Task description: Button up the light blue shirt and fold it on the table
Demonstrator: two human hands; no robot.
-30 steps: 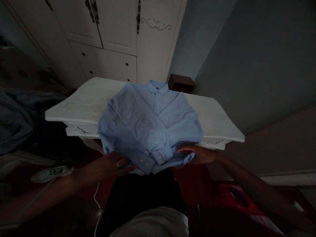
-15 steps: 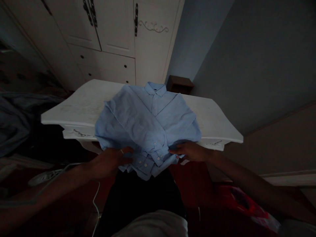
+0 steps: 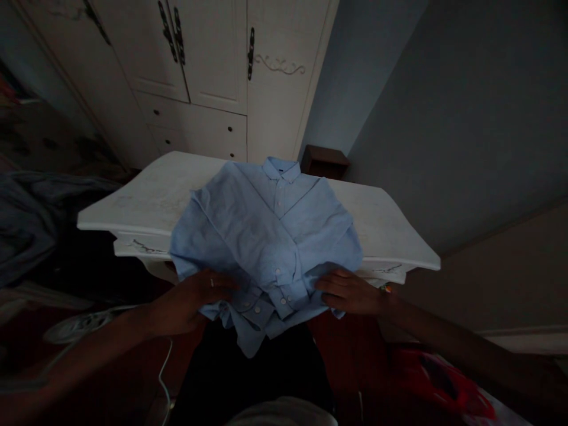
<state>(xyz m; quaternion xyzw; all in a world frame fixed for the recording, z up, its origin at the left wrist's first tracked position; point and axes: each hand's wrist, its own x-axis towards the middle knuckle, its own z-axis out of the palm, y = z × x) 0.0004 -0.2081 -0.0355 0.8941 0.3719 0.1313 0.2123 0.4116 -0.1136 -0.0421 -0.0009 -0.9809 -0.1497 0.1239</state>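
A light blue button-up shirt point(image 3: 252, 231) lies front up on a white table point(image 3: 146, 192), its collar at the far edge. Both sleeves are folded across the front, and the cuffs meet near the bottom. The lower part hangs over the table's near edge. My left hand point(image 3: 195, 299), with a ring on one finger, grips the lower left of the shirt, where the cloth bunches. On the lower right, my right hand point(image 3: 348, 291) has its fingers over the cloth; its thumb is hidden. Both hands are closed on the fabric.
A white wardrobe point(image 3: 213, 77) with dark handles stands behind the table. A small brown box-like piece point(image 3: 326, 158) is by the wall. Dark cloth point(image 3: 31, 219) lies at the left. On the floor are a shoe point(image 3: 80, 325), a white cable point(image 3: 164, 378) and a red bag point(image 3: 448, 378).
My fingers have closed further over the lower shirt on both sides. The hem's sides have spread, and its middle hangs a little lower. The view has tilted up slightly.
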